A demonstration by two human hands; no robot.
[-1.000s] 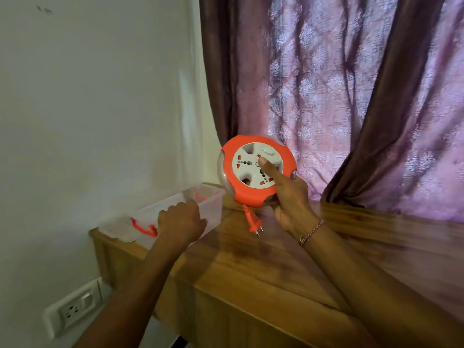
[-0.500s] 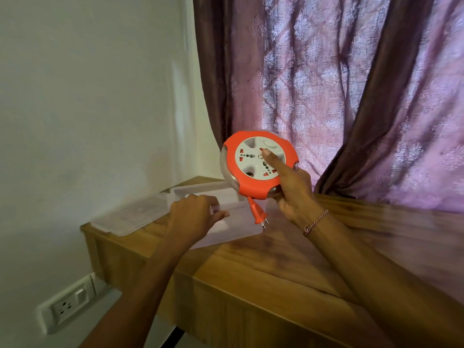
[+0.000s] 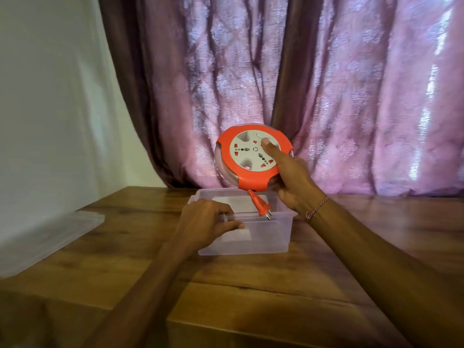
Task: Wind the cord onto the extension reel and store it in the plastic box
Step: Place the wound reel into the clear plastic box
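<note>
My right hand grips the extension reel, thumb across its socket face, holding it tilted above the plastic box's far rim. Plug dangles over the opening. Left hand clasps the box's near-left rim. Box mid-table; lid at the left edge.

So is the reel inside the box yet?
Not yet. The right hand holds the reel above the open box; only its plug dangles in.
</note>
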